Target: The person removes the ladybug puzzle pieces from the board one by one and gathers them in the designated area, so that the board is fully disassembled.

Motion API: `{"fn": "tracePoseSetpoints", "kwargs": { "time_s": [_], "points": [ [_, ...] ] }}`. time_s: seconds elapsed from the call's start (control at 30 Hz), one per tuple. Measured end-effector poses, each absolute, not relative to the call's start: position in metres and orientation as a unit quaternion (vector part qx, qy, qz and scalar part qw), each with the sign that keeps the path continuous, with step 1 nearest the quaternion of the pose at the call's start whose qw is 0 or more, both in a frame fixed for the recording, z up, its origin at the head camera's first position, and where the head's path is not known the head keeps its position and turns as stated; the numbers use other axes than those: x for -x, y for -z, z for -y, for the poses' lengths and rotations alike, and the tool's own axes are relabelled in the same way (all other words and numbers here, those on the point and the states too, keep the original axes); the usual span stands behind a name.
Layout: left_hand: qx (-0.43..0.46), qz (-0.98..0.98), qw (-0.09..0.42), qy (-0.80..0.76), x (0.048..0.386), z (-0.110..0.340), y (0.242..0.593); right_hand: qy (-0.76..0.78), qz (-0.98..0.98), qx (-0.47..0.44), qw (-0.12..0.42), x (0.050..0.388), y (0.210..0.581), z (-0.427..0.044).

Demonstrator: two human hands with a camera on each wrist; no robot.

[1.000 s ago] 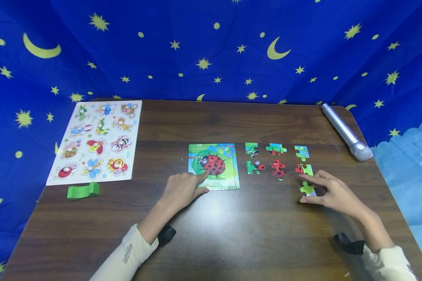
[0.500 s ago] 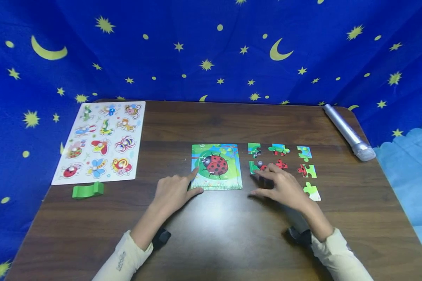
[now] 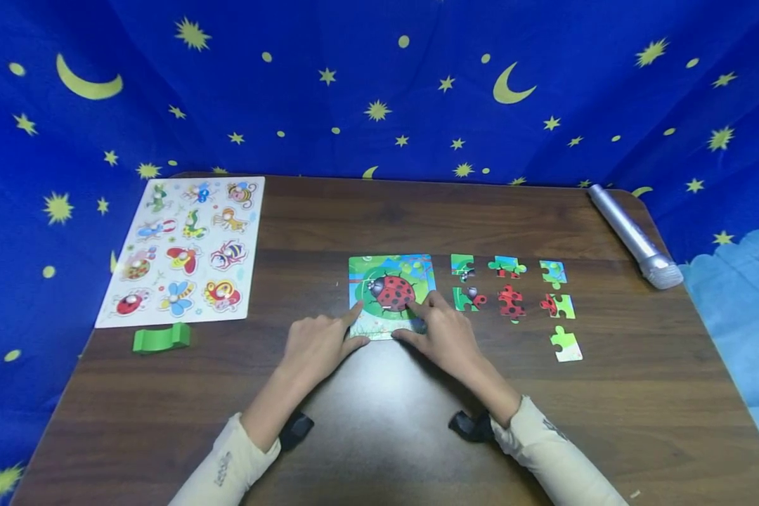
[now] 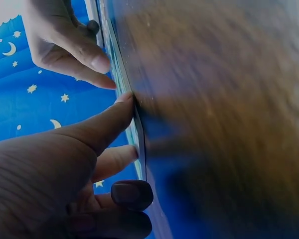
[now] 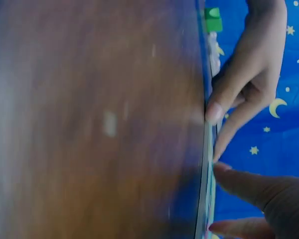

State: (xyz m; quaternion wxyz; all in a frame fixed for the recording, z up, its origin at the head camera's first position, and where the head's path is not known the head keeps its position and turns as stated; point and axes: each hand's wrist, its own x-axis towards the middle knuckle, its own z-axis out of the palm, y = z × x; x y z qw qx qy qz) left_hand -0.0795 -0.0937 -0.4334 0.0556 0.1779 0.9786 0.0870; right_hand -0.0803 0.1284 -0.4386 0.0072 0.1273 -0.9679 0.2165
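The ladybug puzzle board [image 3: 395,266] lies flat on the wooden table, between both hands. At its left front corner my left hand [image 3: 313,349] touches it with index fingertip and thumb. My right hand [image 3: 448,339] has its index fingertip on the picture near the right side and its thumb by the front edge. In the left wrist view, the thumb [image 4: 109,119] of my left hand meets the board's edge. Several loose jigsaw pieces lie right of the board, including a red middle piece [image 3: 511,301] and a green-and-white corner piece [image 3: 566,344]. Whether a piece is under my right fingers is hidden.
An insect picture board [image 3: 186,281] lies at the left. In front of it sits a green curved block [image 3: 161,339]. A silver microphone [image 3: 632,235] rests near the table's right back edge. A blue starry curtain [image 3: 354,70] hangs behind the table [image 3: 354,211].
My right hand has moved left from the loose pieces at the far right, past the middle ones, onto the puzzle board. My left hand stays at the board's left front corner.
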Motion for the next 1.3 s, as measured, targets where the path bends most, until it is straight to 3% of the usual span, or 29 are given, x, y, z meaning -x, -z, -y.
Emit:
{"fn": "tracePoseSetpoints", "kwargs": {
  "time_s": [0.63,0.93,1.3],
  "points": [
    [-0.207,-0.974,0.031,-0.085,0.080,0.088,0.433,-0.208,0.969,-0.125,0.043,0.079,0.442,-0.119],
    [-0.195,-0.976,0.067,-0.067,0.082,0.086,0.429,-0.217,0.966,-0.129,0.062,0.080,0.443,-0.117],
    [-0.195,-0.975,0.076,-0.073,0.083,0.084,0.431,-0.202,0.970,-0.104,0.090,0.076,0.447,-0.115]
  ]
}}
